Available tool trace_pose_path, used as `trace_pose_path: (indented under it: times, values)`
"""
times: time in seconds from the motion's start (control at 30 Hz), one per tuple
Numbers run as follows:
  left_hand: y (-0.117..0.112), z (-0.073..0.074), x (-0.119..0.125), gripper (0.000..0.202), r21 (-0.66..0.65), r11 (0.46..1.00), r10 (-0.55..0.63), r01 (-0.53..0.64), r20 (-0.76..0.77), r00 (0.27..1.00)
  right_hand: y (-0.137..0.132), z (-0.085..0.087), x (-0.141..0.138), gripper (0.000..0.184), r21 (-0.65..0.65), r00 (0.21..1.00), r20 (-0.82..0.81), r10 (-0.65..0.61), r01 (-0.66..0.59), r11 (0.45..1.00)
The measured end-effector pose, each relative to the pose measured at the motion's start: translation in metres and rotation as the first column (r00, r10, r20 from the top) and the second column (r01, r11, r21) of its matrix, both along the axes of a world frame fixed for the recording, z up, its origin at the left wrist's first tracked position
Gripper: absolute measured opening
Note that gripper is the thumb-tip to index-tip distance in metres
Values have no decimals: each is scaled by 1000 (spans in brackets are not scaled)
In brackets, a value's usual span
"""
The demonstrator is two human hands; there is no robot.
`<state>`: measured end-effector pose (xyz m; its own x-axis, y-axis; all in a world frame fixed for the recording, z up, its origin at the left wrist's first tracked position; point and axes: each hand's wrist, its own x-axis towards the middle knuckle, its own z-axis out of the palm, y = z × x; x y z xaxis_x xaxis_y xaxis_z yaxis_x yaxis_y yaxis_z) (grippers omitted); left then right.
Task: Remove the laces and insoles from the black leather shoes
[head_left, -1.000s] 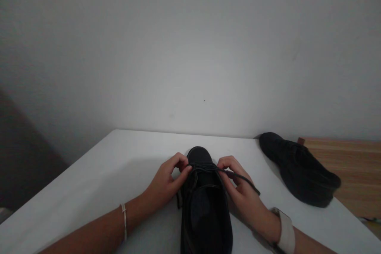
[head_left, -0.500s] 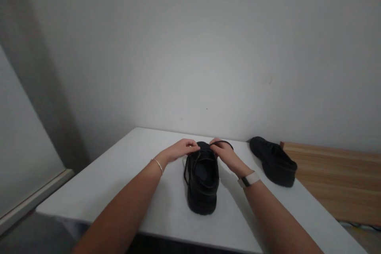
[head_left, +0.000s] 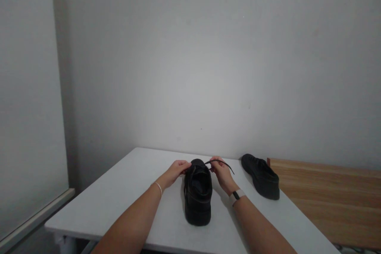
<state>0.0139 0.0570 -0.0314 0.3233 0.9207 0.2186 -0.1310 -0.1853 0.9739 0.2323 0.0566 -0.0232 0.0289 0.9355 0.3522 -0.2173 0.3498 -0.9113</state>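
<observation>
Shoe [head_left: 198, 211] lower centre of frame, heel nearest the person | left hand [head_left: 175, 171] pinched narrow at its left edge, perhaps steadying it | right hand [head_left: 220, 170] holding lace [head_left: 229, 166] rightward, likely keeping it clear

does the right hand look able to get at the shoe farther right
Probably yes: only white tabletop shows between the right hand and that farther shoe. The hand seems to hold a black lace, though, so it would likely need to let go first.
</observation>
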Motion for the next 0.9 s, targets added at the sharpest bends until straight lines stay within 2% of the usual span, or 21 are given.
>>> trace_pose_path:
  times: [0.17, 0.43, 0.57, 0.67, 0.9]
  values:
    - [-1, 3, -7, 37, -29, 999, -42, 43, 53, 998, 2, 2, 13, 27, -29, 977, -186, 101, -108, 994]
    - [-8, 8, -14, 29, -122, 982, -106, 143, 264, 959, 3, 8, 45, 25, -34, 883, -423, 203, -240, 970]
    - [-4, 9, -20, 25, -138, 973, -122, 183, 367, 922, 9, 7, 58, 18, -29, 845, -477, 244, -292, 956]
    - [-1, 11, -28, 32, -167, 957, -155, 235, 388, 908, 12, 7, 64, 18, -24, 822, -496, 282, -337, 941]
    - [-1, 15, -48, 28, -228, 909, -225, 348, 435, 872, 9, 5, 71, 29, 6, 796, -504, 335, -384, 923]
